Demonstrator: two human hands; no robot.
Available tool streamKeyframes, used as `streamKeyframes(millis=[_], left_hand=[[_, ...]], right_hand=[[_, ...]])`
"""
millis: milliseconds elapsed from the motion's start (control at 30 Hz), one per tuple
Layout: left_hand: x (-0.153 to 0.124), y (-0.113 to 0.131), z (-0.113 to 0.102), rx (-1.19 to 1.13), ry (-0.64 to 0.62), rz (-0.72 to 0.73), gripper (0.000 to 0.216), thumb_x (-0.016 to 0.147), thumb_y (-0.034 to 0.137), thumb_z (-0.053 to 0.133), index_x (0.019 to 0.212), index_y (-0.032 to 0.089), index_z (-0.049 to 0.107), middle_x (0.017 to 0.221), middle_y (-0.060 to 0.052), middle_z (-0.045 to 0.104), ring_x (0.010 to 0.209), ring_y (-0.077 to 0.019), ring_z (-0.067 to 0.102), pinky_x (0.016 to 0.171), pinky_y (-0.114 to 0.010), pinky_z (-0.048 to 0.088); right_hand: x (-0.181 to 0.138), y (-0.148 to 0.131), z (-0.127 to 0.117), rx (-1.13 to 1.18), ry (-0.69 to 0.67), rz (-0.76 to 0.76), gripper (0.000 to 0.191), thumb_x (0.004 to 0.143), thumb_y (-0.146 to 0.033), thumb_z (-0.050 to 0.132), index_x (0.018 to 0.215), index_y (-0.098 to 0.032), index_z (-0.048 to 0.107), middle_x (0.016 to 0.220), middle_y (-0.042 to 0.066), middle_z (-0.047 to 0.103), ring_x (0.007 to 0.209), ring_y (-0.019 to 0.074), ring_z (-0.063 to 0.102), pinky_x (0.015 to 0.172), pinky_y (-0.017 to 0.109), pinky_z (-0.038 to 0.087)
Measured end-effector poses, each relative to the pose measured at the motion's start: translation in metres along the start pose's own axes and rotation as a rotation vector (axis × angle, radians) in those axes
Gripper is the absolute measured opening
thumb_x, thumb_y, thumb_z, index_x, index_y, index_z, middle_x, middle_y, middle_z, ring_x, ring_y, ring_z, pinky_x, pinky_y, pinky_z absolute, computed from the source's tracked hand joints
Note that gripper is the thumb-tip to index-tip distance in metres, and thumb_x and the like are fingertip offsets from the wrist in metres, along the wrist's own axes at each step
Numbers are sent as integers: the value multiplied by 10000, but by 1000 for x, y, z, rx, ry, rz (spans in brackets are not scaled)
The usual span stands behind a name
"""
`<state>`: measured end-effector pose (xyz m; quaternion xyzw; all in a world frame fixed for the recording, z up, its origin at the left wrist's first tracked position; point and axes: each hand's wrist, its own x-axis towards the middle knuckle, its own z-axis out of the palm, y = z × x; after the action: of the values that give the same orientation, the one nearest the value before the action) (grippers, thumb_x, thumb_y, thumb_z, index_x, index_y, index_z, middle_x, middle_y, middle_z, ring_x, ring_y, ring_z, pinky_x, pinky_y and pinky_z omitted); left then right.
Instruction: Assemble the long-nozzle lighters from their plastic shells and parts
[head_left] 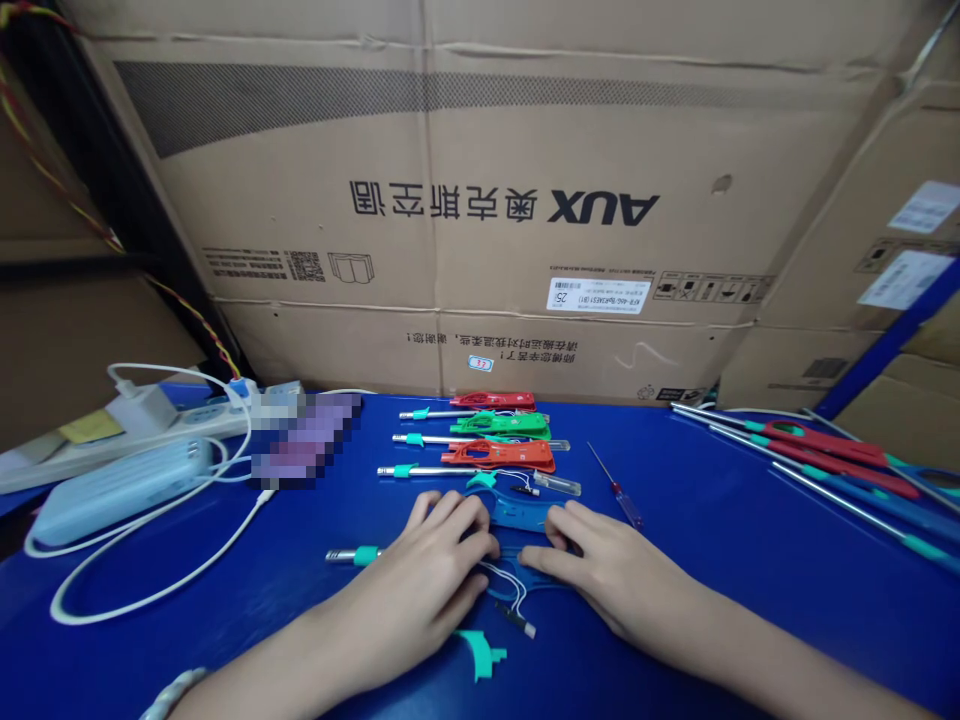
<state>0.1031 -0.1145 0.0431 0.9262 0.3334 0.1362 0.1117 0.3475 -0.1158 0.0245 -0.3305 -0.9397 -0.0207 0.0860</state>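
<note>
Two blue plastic handle shells lie between my hands. My left hand (442, 555) has its fingers curled at the left end of the upper blue handle shell (519, 514). My right hand (600, 560) grips around the right side, its fingers at the upper shell's end and its thumb over the lower blue handle shell (529, 572). White wires with a black-and-white igniter piece (516, 620) hang below the lower shell. From under my left hand sticks out a metal tube (341, 555) with a green sleeve. Near my left wrist lies a loose green trigger (482, 655).
Red, green and orange lighter handles (510, 455) with metal tubes lie in rows behind my hands. A small screwdriver (624, 500) lies right of them. Long lighters (832, 460) are piled at right. At left are a power bank (124, 490), cables and a power strip (206, 418). A cardboard box (480, 130) stands behind.
</note>
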Motion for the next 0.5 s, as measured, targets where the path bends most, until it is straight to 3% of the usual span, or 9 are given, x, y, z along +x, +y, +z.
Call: streamKeyframes(millis=[200,500], left_hand=[[2,5,0,91,2,67,220,922,142,460,1103,205,569,1017,-59,524,944,-243,451,855,-407,329],[1,2,4,22,-29,9,208,932,182,478,1124,213,552,1032,-54,516,935,-234,448,839,-392,351]], right_hand=[[0,0,2,-29,41,-20,402,901,-68,414,1231,-246,558,930,81,546,834,202,502,730,305,465],[-1,-1,-2,-29,38,-34,401,907,-72,406,1235,-237,566,938,82,550,840,202,496,741,313,462]])
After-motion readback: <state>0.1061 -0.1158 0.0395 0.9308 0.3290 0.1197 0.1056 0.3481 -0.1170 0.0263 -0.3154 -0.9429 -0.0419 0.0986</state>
